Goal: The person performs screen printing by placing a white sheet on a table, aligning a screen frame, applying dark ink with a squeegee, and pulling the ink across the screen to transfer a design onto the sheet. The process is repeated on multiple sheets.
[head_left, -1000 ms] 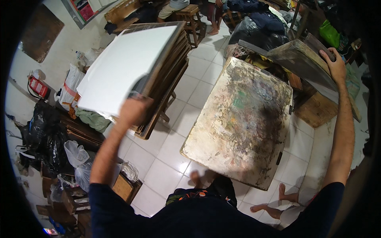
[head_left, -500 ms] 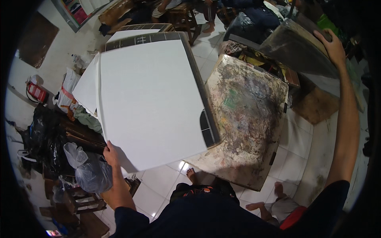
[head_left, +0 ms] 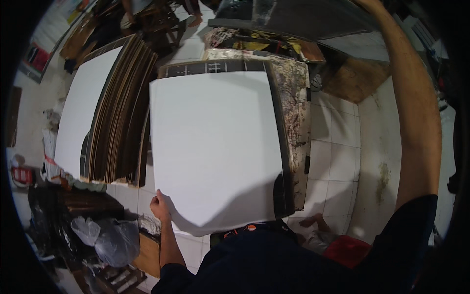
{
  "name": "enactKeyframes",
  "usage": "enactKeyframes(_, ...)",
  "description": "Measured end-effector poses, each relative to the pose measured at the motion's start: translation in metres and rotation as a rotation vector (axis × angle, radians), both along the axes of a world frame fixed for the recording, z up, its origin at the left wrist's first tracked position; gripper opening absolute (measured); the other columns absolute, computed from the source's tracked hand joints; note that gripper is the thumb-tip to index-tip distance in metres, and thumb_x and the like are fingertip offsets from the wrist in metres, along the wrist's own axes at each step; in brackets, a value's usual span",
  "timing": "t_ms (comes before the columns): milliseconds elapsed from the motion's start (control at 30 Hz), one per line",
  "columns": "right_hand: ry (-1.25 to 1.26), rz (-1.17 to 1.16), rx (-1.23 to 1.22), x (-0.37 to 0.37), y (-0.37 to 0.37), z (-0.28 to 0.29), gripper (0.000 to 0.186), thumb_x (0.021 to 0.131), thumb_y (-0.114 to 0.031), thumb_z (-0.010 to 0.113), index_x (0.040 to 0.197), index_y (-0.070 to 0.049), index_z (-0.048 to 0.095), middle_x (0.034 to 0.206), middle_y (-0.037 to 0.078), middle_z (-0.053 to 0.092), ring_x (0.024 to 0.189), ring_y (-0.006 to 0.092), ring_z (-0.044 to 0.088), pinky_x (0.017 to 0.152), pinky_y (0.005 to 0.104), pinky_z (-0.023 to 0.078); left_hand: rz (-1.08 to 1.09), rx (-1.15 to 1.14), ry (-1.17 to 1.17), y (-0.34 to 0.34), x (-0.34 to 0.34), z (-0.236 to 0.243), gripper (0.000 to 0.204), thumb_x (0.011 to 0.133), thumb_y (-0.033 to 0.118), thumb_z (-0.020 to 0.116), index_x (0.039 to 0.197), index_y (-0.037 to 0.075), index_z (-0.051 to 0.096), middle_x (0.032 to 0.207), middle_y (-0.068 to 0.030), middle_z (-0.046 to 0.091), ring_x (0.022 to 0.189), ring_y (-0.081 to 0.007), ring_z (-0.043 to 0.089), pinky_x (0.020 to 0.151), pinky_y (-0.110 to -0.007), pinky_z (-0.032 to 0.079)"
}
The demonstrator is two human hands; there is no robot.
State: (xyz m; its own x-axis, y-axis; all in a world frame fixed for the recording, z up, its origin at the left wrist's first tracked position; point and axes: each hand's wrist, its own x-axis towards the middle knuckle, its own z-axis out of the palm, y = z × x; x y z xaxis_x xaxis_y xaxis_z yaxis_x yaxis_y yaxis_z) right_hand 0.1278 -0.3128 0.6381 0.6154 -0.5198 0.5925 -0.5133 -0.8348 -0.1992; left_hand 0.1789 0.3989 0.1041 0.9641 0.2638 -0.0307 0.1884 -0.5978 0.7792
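Observation:
A white sheet (head_left: pixel 215 142) covers a stiff board (head_left: pixel 281 132) whose dark border, marked with thin lines, shows along the far and right sides. At its near left corner my left hand (head_left: pixel 160 206) is closed on the edge. The board lies over a paint-crusted tabletop (head_left: pixel 297 103), hiding most of it. My right arm stretches far up to the right. There my right hand (head_left: pixel 368 4), partly cut off by the frame, is at the upper edge of a raised dark framed panel (head_left: pixel 313 19). It seems closed on that edge, though the fingers hardly show.
A thick stack of boards (head_left: pixel 120 112), white on top, stands at the left. Below it are dark bags and a clear plastic bag (head_left: pixel 115 240). Near my right side a person in red (head_left: pixel 345 250) sits low. A wall (head_left: pixel 379 161) runs along the right.
The white-covered board has moved right off the stack and over the stained tabletop, with my left hand on it. My right hand and the dark panel now appear higher. The view has turned.

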Motion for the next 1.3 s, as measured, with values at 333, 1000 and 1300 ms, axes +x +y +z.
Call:
enactKeyframes(333,-0.008,-0.010,-0.038,0.003,-0.013,-0.003,0.084,0.074,-0.078,0.073,0.111,-0.002,0.074,0.110,0.022,0.074,0.107,0.0346,0.071,0.094,0.0419,0.053,-0.331,0.282,0.194,-0.088,0.066,-0.025,0.076,0.097,0.067,0.054,0.089,-0.007,0.071,0.081,-0.0250,0.070,0.079,-0.0415,0.066,0.079,-0.051,0.051)
enactKeyframes(1000,-0.008,0.039,-0.072,0.027,-0.050,0.016,0.088,0.075,-0.076,0.075,0.113,0.003,0.072,0.110,0.021,0.073,0.105,0.0304,0.069,0.094,0.0394,0.052,-0.374,0.434,0.197,-0.119,0.071,0.001,0.096,0.075,0.074,0.078,0.121,-0.010,0.062,0.114,-0.0292,0.069,0.107,-0.0449,0.067,0.097,-0.050,0.051)
enactKeyframes(1300,-0.010,0.051,-0.092,0.031,-0.047,0.020,0.082,0.079,-0.072,0.074,0.111,0.003,0.072,0.106,0.021,0.073,0.099,0.0291,0.068,0.089,0.0387,0.051,-0.431,0.544,0.257,-0.124,0.081,-0.008,0.086,0.081,0.068,0.077,0.125,-0.005,0.062,0.125,-0.0260,0.061,0.116,-0.0424,0.058,0.099,-0.055,0.046)
